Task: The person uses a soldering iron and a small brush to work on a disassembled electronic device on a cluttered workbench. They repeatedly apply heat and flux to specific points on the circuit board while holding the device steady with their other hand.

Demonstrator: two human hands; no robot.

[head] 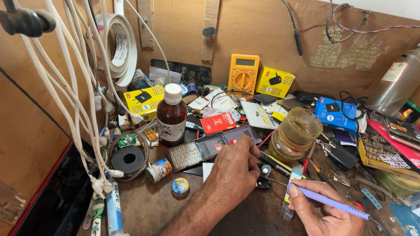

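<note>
Near centre of the cluttered surface, the left hand is closed over a small dark part. The right hand, just right, grips a purple soldering iron, tip at that part.

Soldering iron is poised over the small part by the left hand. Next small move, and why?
Probably lower the iron's tip onto the small dark part. The right hand holds the purple soldering iron like a pen, tip aimed at that part but seemingly short of it, while the left hand rests on the bench pinning it. The contact point itself is too small to confirm.
</note>
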